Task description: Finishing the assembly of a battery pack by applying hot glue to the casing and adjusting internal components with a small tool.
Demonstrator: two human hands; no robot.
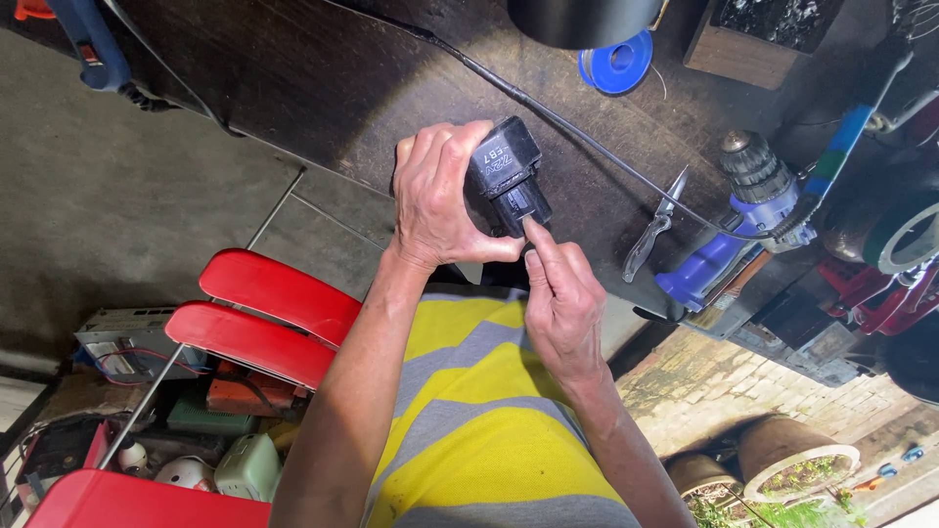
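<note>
While the left hand (435,200) wraps around a black battery pack (509,176), fingers curled over its top and thumb pressed along its lower edge, the pack is held just above the dark tabletop (323,88), near the table's front edge and close to the person's chest. The right hand (562,303) comes up from below with its index finger stretched out, the tip touching the narrow connector end of the pack; the other fingers are folded loosely and hold nothing. To the right of the pack lie a pair of small pliers (653,227) and, just beyond them, a blue and purple cordless drill (743,220) with its chuck pointing away. A thin black cable (587,142) runs diagonally across the tabletop behind the pack. A blue spool (616,64) sits farther back. Below the table, to the left, red chair slats (264,313) show above a clutter of small appliances on the floor.
</note>
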